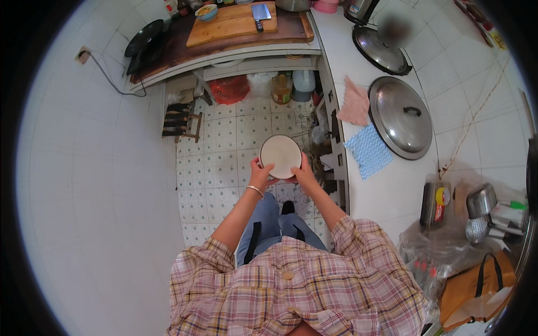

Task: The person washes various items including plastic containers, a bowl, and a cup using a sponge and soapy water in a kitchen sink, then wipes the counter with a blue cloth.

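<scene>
In front of my body I hold a round cream dish [281,157] with a thin dark rim. Its pale inside faces up, and I cannot tell how deep it is. My left hand [261,173] grips the near left edge, thumb over the rim. On the near right edge my right hand [302,175] has the same grip. Both sets of fingers are partly hidden beneath the dish. A light bracelet [255,190] circles my left wrist.
A counter along the right bears a large steel lid [400,117], a pink cloth [354,102] and a blue cloth [369,151]. Ahead, a cleaver [261,12] lies on a wooden cutting board [224,31] beside a bowl of food [207,13]. A small stool [182,121] stands on the floor.
</scene>
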Available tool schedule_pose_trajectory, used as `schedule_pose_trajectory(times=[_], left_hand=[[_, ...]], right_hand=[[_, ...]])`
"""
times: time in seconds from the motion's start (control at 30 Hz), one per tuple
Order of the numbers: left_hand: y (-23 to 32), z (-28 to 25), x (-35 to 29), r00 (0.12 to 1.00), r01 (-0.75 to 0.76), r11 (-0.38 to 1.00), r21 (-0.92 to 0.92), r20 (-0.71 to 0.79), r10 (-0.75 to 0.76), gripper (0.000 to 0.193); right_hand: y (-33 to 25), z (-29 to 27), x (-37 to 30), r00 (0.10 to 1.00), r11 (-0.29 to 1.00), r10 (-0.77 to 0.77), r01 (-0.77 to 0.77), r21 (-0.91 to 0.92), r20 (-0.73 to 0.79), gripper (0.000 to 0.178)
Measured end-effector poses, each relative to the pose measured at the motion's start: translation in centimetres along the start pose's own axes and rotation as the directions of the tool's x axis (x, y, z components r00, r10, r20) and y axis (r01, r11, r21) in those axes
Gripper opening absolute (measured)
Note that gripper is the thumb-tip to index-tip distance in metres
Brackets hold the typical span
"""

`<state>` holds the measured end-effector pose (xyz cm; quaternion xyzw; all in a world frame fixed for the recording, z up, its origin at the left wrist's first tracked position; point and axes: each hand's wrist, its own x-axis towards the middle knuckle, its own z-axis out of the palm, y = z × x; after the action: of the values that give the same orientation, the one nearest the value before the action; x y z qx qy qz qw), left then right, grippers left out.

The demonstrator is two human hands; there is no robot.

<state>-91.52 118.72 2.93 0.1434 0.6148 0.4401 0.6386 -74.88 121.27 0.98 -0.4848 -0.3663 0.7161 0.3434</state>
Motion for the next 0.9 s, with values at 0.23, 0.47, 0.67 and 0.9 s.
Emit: schedule_pose_trajectory(times=[0.23,0.47,0.67,0.9], left_hand=[[5.9,-2.5,18.1,0.998,0.060,0.998,-0.032,0.015,-0.059,0.070],[6.9,-15.5,30.1,0.989,0.133,0.861,0.491,-0.012,-0.146,0.036],[12.7,-20.1,33.6,0.900,0.431,0.832,0.351,-0.232,-0.368,0.033],[14.8,-17.3,35.9,0.859,0.512,0.780,0.360,-0.203,-0.470,0.032]], right_hand=[[-3.9,-3.5,26.5,0.917,0.998,-0.025,0.047,0.046,-0.398,0.055],[-9.1,-7.6,50.7,0.784,0.999,-0.036,0.028,-0.023,-0.620,0.068],[-7.4,-10.3,65.0,0.680,0.975,-0.037,0.185,0.123,-0.732,0.056],[-4.8,-12.2,71.2,0.654,0.955,0.059,0.183,0.233,-0.754,0.050]])
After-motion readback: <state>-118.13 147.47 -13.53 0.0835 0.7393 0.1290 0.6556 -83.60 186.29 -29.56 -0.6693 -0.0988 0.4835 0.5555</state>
